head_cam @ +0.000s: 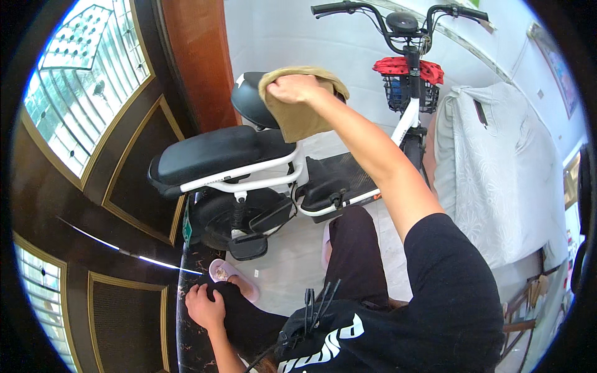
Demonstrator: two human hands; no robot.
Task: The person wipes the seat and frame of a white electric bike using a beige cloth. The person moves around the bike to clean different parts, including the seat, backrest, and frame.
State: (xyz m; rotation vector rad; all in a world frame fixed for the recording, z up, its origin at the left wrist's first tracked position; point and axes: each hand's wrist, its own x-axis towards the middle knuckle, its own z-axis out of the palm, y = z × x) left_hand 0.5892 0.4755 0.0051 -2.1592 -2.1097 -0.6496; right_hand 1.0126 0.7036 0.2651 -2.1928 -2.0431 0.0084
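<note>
My right hand (295, 88), on an outstretched arm, grips a tan cloth (298, 120) that drapes over the black front saddle (252, 100) of an electric bicycle. The cloth's thick edge curls up around my fist and its lower end hangs down; it hides part of the saddle. Below it is the long padded rear seat (210, 151), set on the bike's white tube frame (238, 177). My left hand (205, 305) holds nothing and lies on my bent left knee with its fingers somewhat apart.
Close on the left is a dark door (135, 186) with gold trim and glass panels. The bike's handlebar (401, 23) and wire basket (392, 93) with red fabric are at the far side. A pale patterned cover (503, 177) drapes something large at the right. A rear pedal (247, 247) juts near my feet.
</note>
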